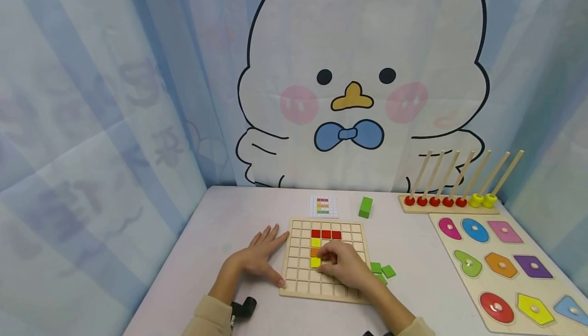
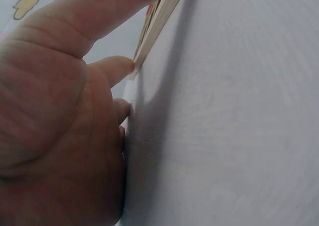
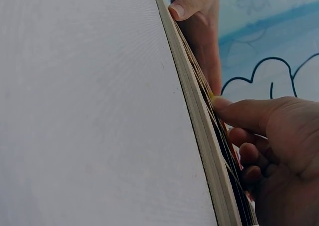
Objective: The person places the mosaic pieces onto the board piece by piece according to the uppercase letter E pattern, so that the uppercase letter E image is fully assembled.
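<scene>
Watch the tip of your right hand (image 1: 342, 263) most closely: its thumb and index finger bend in around the right edge of the lower yellow tile (image 1: 314, 263), which lies on the wooden board (image 1: 305, 285), just below the orange tile (image 1: 314, 252). You cannot tell from these views whether those fingers clamp the tile or merely touch it. If they let go unevenly, one corner could catch on the raised grid line and leave the tile tilted; if they drag upward, they could nudge the orange tile, and through it the upper yellow tile (image 1: 315, 242), out of line. Your left hand (image 1: 261, 254) has its fingers spread apart and gripping nothing, with the thumb at the board's near left corner and the index finger against its left edge. That braces one side only, so a hard push from your right hand could turn the board or slide it across the surface (image 1: 432, 280), and a jolt could shake the three red tiles (image 1: 326, 234) in their cells. Your right forearm crosses the board's near right corner, close to the loose green tiles (image 1: 376, 267); a low sweep of the sleeve or wrist there could scatter them. The green block (image 1: 365, 207) stands well apart, beyond the board, and looks safe from such a brush.
</scene>
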`<state>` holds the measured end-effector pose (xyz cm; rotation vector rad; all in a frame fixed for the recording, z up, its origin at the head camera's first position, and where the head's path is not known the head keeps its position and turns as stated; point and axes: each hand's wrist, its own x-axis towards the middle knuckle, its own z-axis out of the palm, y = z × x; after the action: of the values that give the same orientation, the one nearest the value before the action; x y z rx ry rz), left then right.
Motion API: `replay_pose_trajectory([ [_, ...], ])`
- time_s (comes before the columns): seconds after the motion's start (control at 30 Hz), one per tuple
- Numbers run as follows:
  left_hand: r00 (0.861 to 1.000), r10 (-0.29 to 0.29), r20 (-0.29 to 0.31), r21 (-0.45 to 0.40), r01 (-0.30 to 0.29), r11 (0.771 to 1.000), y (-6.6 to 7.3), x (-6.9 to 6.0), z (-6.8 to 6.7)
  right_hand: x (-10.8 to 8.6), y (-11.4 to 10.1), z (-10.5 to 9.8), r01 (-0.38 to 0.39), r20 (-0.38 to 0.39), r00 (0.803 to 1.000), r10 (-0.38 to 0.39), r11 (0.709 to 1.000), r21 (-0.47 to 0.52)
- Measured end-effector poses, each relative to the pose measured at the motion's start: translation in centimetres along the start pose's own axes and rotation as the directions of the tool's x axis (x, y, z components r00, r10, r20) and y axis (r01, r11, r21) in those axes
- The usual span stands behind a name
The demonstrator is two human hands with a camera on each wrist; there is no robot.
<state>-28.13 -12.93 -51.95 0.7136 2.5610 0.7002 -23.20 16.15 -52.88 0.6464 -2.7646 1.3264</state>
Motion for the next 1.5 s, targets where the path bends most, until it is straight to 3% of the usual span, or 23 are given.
replay_pose_trajectory([
  [0.43,1.000,-0.008,-0.001,0.022,0.008,1.000,0.1,0.1,0.0,-0.1,-0.3,-0.5,-0.013,0.023,1.000,0.012,1.000,0.013],
  [0.57,1.000,-0.001,-0.006,0.028,0.001,1.000,0.1,0.2,0.0,-0.2,-0.4,-1.8,-0.036,0.036,0.999,0.034,0.997,0.062],
  [0.83,1.000,0.000,-0.012,0.022,0.000,1.000,0.2,0.2,0.0,-0.6,-0.5,-5.1,-0.049,-0.009,0.999,0.051,0.990,0.136],
  [1.2,1.000,-0.004,-0.016,0.013,0.005,1.000,0.0,0.1,0.1,-1.4,0.6,-8.6,-0.153,-0.056,0.986,0.160,0.982,0.111],
  [1.5,1.000,-0.004,-0.018,0.006,0.004,1.000,0.2,0.0,0.1,-2.4,2.3,-10.8,-0.183,-0.015,0.983,0.186,0.978,0.097],
])
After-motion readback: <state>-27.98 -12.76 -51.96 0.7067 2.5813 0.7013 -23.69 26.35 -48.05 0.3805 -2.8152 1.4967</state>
